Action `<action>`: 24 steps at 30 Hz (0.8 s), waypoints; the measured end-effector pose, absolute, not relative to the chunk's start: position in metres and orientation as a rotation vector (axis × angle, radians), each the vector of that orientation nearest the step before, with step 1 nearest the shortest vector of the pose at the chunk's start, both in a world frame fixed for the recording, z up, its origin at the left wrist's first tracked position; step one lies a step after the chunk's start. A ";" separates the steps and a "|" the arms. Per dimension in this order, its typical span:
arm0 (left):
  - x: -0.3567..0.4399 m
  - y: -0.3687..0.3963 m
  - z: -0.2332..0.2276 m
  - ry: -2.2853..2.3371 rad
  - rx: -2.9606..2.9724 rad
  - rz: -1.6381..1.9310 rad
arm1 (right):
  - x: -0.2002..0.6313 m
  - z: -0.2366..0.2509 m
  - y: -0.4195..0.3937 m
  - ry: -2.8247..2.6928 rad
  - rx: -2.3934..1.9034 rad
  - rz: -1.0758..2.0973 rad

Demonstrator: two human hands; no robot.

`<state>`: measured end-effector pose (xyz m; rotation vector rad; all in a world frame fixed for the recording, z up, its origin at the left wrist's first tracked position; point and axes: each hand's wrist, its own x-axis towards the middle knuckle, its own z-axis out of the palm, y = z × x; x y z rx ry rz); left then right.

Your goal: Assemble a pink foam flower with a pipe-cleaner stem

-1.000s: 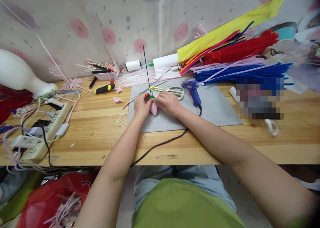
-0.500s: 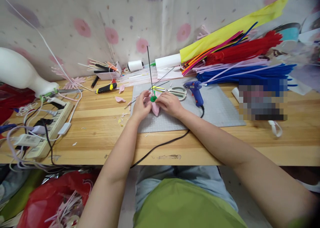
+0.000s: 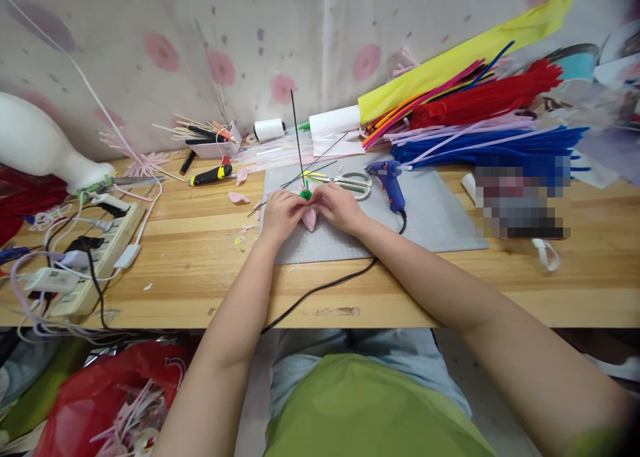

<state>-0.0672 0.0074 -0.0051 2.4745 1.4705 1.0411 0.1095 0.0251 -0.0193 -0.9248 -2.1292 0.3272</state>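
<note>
Flower (image 3: 309,221), pink, black-stemmed, mid-frame: pinched near its green part by closed fingertips of my left hand (image 3: 283,215) and right hand (image 3: 343,210). White adapter (image 3: 41,281), left: label (image 3: 54,274) too small to read. Scissors (image 3: 359,175), blue glue gun (image 3: 393,189): centre-right, on grey mat (image 3: 435,223).

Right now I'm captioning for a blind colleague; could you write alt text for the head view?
A person's left hand and right hand hold a pink flower with a near-upright black stem over a gray mat. Scissors and a blue glue gun lie on the mat, with pipe cleaners behind on a wooden table.
</note>
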 end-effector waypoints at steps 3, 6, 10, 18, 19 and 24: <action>-0.070 0.008 -0.008 1.492 2.436 1.094 | 0.110 -0.018 0.024 -2.129 -0.936 0.351; -0.071 0.009 -0.010 1.485 2.394 1.097 | 0.110 -0.017 0.022 -2.127 -0.945 0.368; -0.071 0.010 -0.010 1.431 2.338 1.048 | 0.110 -0.018 0.021 -2.083 -0.943 0.408; -0.069 0.011 -0.007 1.452 2.263 1.064 | 0.106 -0.020 0.034 -1.870 -0.982 0.542; -0.069 0.011 -0.007 1.461 2.252 1.061 | 0.105 -0.020 0.035 -1.878 -0.988 0.565; -0.066 0.011 -0.005 1.465 2.221 1.066 | 0.100 -0.019 0.039 -1.926 -1.022 0.618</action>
